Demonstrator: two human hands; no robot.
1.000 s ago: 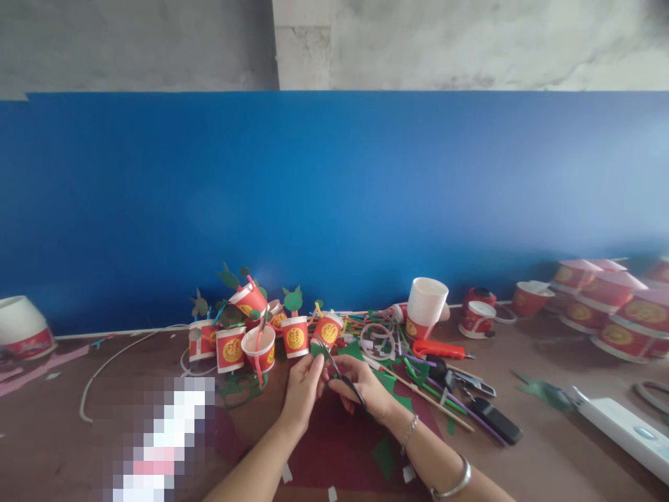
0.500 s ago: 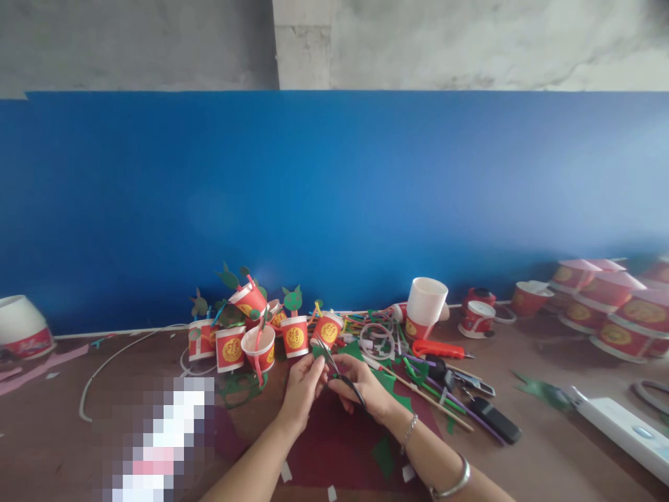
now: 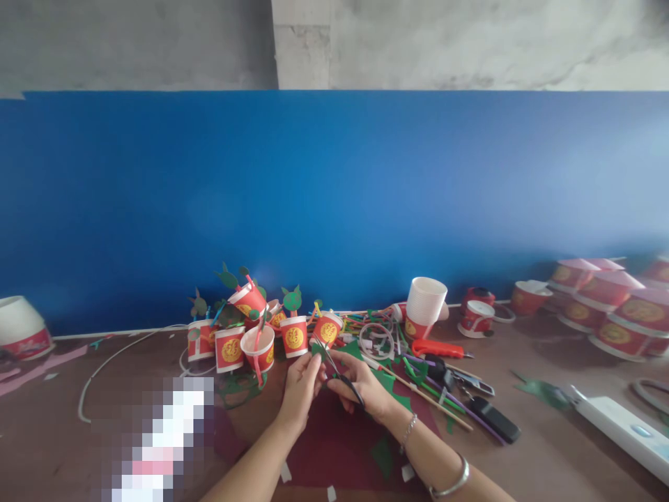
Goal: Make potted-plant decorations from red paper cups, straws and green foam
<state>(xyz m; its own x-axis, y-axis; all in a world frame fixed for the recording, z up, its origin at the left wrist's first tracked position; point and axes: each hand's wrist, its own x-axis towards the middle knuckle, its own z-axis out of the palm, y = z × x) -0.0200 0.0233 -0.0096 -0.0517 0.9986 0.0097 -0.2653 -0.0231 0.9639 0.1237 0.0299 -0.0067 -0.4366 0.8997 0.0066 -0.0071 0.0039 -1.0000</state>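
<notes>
Small scissors [image 3: 345, 385] with dark handles are gripped in my right hand [image 3: 363, 385], their blades pointing up and to the left. A small piece of green paper [image 3: 318, 350] is pinched in my left hand [image 3: 302, 389], against the blades. Both hands are close together above a dark red sheet [image 3: 334, 453]. Just behind them stand red paper cups, among them one with a green cut-out head [image 3: 293, 336] and one that leans [image 3: 328, 328].
Straws, sticks and green scraps lie behind and right of my hands, with a red cutter [image 3: 437, 348], keys with a black fob [image 3: 493, 418] and a white cup stack [image 3: 426, 303]. A white glue gun [image 3: 621, 429] is at right; more cups [image 3: 630, 317] stand beyond.
The scissor blades look slightly more open around the green paper. Both hands have otherwise kept almost the same place.
</notes>
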